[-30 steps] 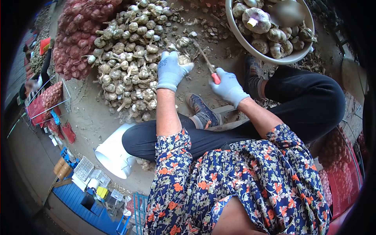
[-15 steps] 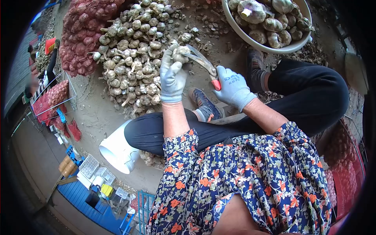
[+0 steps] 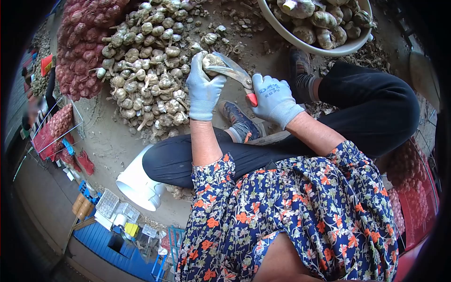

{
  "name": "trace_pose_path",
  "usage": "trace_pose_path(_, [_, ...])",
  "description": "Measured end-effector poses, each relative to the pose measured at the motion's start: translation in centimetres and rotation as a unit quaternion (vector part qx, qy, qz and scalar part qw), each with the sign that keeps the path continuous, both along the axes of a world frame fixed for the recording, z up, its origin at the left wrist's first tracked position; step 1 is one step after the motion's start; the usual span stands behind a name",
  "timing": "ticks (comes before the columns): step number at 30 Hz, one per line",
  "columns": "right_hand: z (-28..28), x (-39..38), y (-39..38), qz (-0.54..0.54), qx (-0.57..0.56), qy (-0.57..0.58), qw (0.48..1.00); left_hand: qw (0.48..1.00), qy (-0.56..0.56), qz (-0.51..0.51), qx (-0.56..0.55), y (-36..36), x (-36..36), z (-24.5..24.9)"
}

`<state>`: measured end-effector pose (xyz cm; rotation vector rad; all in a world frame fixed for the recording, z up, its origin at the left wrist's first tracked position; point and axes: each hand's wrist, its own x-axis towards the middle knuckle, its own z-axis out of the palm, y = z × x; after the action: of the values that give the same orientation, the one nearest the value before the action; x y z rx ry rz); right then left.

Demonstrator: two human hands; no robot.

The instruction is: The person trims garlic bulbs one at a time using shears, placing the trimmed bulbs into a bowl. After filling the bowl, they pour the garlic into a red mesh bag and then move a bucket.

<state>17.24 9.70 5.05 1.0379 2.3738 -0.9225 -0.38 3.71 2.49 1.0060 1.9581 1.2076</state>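
In a pale work glove, my left hand (image 3: 205, 89) grips a garlic bulb (image 3: 212, 63) between thumb and fingers. My right hand (image 3: 274, 98), gloved too, is closed round the red handle of the shears (image 3: 237, 73). The shears' blades lie against the bulb, one over its top edge and one along its lower side. Just left of my left hand is a heap of garlic bulbs (image 3: 150, 80) with short stems on the ground. Part of the handles is hidden in my right palm.
A round tub (image 3: 307, 48) of large bulbs stands at the upper right. Red net sacks (image 3: 84, 51) are at the upper left. A white bucket (image 3: 136, 181) lies tipped beside my knee. Another person (image 3: 40, 110) is at the far left.
The view has shifted a little. The blades of the shears have come to sit around the bulb, and the bulb is turned slightly in my left hand.
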Motion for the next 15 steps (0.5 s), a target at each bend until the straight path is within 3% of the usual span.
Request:
trace_pose_path(3, [-1.1,0.3,0.3,-0.030,-0.091,0.007,0.995,0.994,0.088,-0.025,-0.063,0.1,0.3,0.3])
trace_pose_path(5, [-2.4,0.2,0.8,-0.055,-0.086,0.005,0.995,0.998,-0.031,-0.006,-0.063,0.4,1.0,0.4])
trace_pose_path(7, [-3.4,0.3,0.6,-0.081,-0.079,0.009,0.994,0.999,0.014,-0.012,-0.047,0.5,1.1,-0.8])
trace_pose_path(9, [-4.4,1.0,0.4,-0.175,-0.118,0.021,0.977,0.993,-0.107,0.048,-0.010,0.8,1.2,-1.9])
trace_pose_path(10, [-4.6,1.3,0.2,-0.195,-0.135,0.034,0.971,0.995,-0.094,0.032,0.031,1.2,1.1,-2.7])
trace_pose_path(11, [-4.7,1.7,0.2,-0.220,-0.141,0.044,0.964,0.967,-0.244,0.055,0.044,2.3,2.2,-0.7])
trace_pose_path(12, [-4.8,1.8,0.1,-0.253,-0.158,0.039,0.954,0.959,-0.264,0.041,0.096,4.1,3.7,0.2])
trace_pose_path(14, [-5.1,2.3,0.0,-0.262,-0.199,0.035,0.944,0.946,-0.272,0.027,0.175,8.2,7.3,2.7])
trace_pose_path(15, [-6.3,2.3,-0.3,-0.274,-0.227,0.021,0.934,0.964,-0.190,0.005,0.184,10.2,10.1,5.4])
